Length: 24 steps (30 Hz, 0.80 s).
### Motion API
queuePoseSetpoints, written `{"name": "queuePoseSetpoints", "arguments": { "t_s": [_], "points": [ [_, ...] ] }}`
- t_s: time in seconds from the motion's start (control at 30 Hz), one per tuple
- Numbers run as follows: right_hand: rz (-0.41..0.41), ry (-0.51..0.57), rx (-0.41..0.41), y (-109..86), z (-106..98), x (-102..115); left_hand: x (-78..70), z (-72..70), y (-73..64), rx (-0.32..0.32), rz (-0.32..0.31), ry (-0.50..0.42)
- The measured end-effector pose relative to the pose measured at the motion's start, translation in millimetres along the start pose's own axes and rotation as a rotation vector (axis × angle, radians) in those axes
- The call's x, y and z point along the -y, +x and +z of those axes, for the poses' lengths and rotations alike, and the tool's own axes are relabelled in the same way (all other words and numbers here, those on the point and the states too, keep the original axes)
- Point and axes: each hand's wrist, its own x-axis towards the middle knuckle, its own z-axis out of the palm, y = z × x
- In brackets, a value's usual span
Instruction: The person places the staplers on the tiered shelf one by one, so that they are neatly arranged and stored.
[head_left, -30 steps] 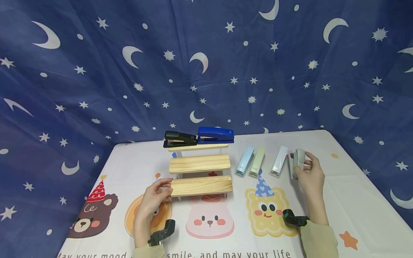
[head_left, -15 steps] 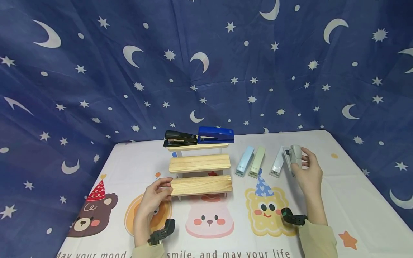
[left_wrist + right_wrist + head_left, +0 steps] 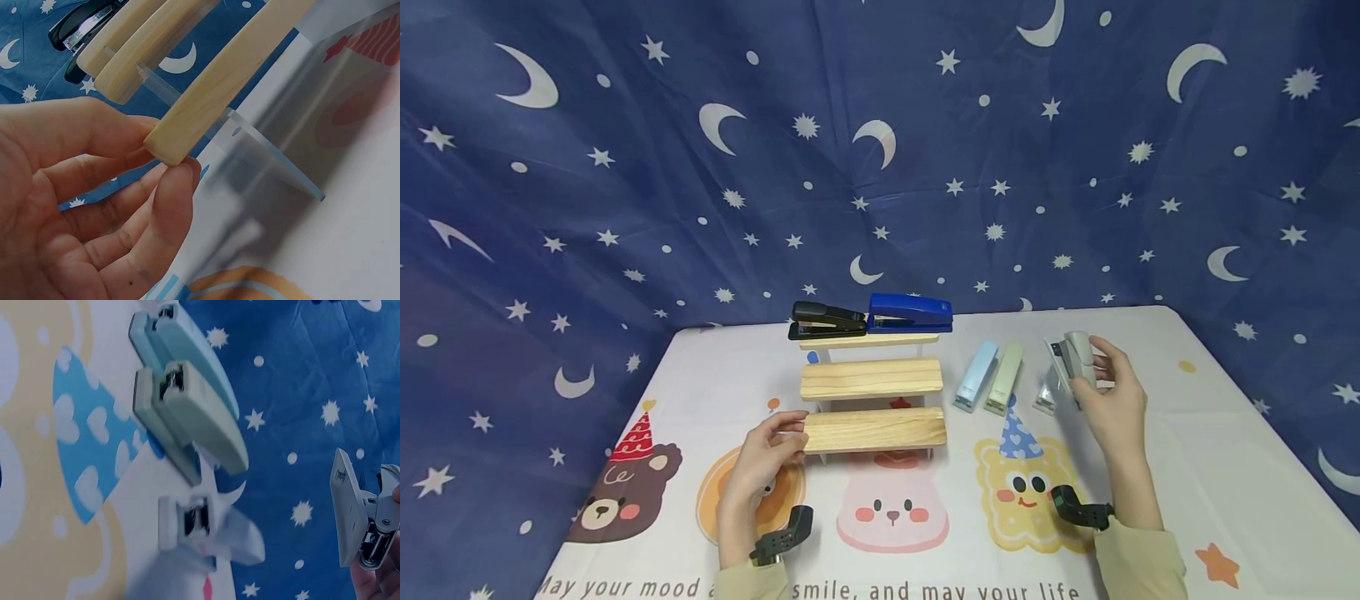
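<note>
Staplers (image 3: 1081, 354), six, one gripped in right hand (image 3: 1112, 404), left hand (image 3: 763, 457) pinching three-tiered rack (image 3: 874, 429)

A blue backdrop (image 3: 925, 237), apparently fabric, dotted with moons (image 3: 541, 86) and stars (image 3: 947, 62), hangs behind the white-covered table (image 3: 1210, 475).

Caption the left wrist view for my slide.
Left hand pinching a wooden board's end, black stapler in the background.

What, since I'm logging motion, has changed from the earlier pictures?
In the head view, the right hand has carried the pale grey oblong stapler left and up, now mostly hiding the white oblong stapler. The left hand still pinches the lowest light wooden shelf.
</note>
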Motion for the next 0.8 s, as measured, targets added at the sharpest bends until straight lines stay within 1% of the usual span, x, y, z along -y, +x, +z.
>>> {"name": "queuePoseSetpoints", "arguments": {
  "t_s": [0.13, 0.27, 0.43, 0.57, 0.8],
  "points": [
    [-0.031, 0.033, 0.023, -0.4, 3, 8, 1.1, 1.3, 1.2, -0.007, 0.003, 0.0],
    [-0.07, 0.05, 0.053, -1.5, 6, 16, 1.3, 0.4, 1.1, 0.002, 0.009, 0.0],
    [-0.093, 0.085, 0.118, -4.9, 10, 27, 0.0, -1.4, 1.2, 0.006, 0.02, 0.002],
    [-0.117, 0.114, 0.159, -8.1, 13, 35, -1.5, -1.2, 0.8, 0.005, 0.007, 0.003],
    [-0.205, 0.115, 0.235, -13.1, 21, 45, -0.1, 0.5, 0.3, 0.003, 0.007, 0.01]
  ]
}}
